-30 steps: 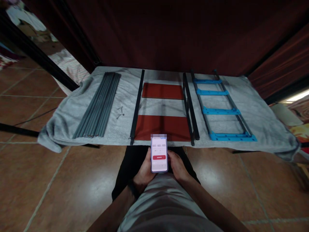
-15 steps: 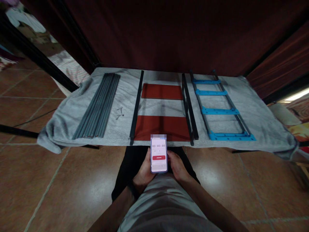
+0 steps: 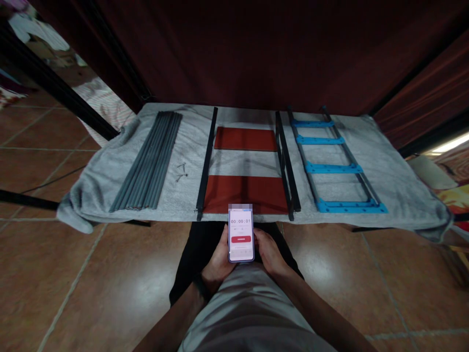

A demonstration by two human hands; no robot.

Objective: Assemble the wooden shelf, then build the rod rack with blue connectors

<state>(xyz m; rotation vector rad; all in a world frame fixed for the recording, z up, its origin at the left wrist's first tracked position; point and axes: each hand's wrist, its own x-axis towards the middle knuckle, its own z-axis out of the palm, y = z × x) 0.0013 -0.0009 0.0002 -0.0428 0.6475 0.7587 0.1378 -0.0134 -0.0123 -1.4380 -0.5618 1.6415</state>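
Observation:
A smartphone (image 3: 241,244) stands upright over my lap, its screen towards me with a timer at 00:00:01 and a red button. My left hand (image 3: 219,254) is closed round its left side. At its right edge my right hand (image 3: 269,249) grips too, some fingers hidden behind the phone. Just beyond, on the cloth, lie two red-brown boards (image 3: 246,193) between black metal bars (image 3: 207,164). A bundle of grey tubes (image 3: 148,161) lies to the left, with a few small screws (image 3: 182,172) beside it. On the right lies a ladder-like frame of grey tubes and blue plastic crosspieces (image 3: 333,168).
The table bears a grey cloth (image 3: 392,186) that hangs over its front edge. Behind it hangs a dark red curtain (image 3: 242,54). A black post (image 3: 62,78) slants along the left side. Brown floor tiles (image 3: 54,264) lie below.
The phone's timer has gone from 00:00:00 to 00:00:01. Both hands and the things on the table have stayed in place.

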